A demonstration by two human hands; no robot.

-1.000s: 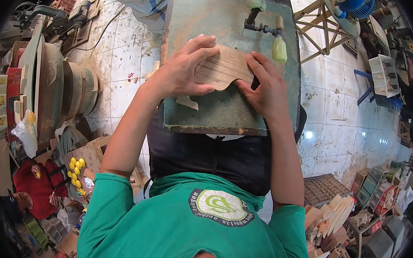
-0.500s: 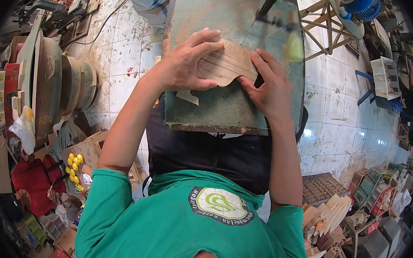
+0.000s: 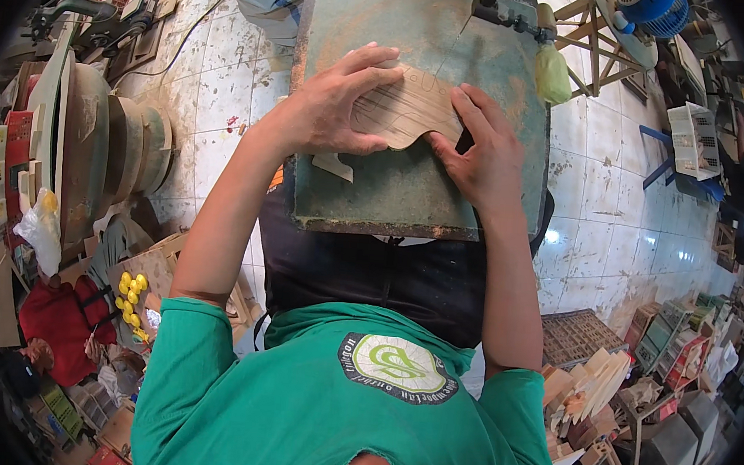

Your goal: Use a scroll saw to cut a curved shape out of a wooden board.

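Observation:
A light wooden board (image 3: 412, 113) with dark grain and drawn outlines lies flat on the worn green saw table (image 3: 401, 202). Its near edge is cut in a curve. My left hand (image 3: 331, 111) grips the board's left side, thumb along the near edge and fingers over the far left part. At the opposite side, my right hand (image 3: 486, 158) holds it with thumb and fingers. A thin saw blade (image 3: 451, 50) runs down from the dark saw arm (image 3: 491, 13) to the board's far edge; its exact contact is too fine to tell. A small wood offcut (image 3: 333, 167) lies near my left wrist.
A yellow-green wrapped part (image 3: 552, 74) hangs beside the saw arm. To the left stand large round wooden pieces (image 3: 90, 145) and a bench machine (image 3: 70, 12). A blue fan (image 3: 656, 12) is at the far right. Wood pieces (image 3: 591, 390) are piled at the near right.
The saw arm, blurred before, now shows sharply and sits higher and further right in view. Both hands and the board have shifted slightly away from me.

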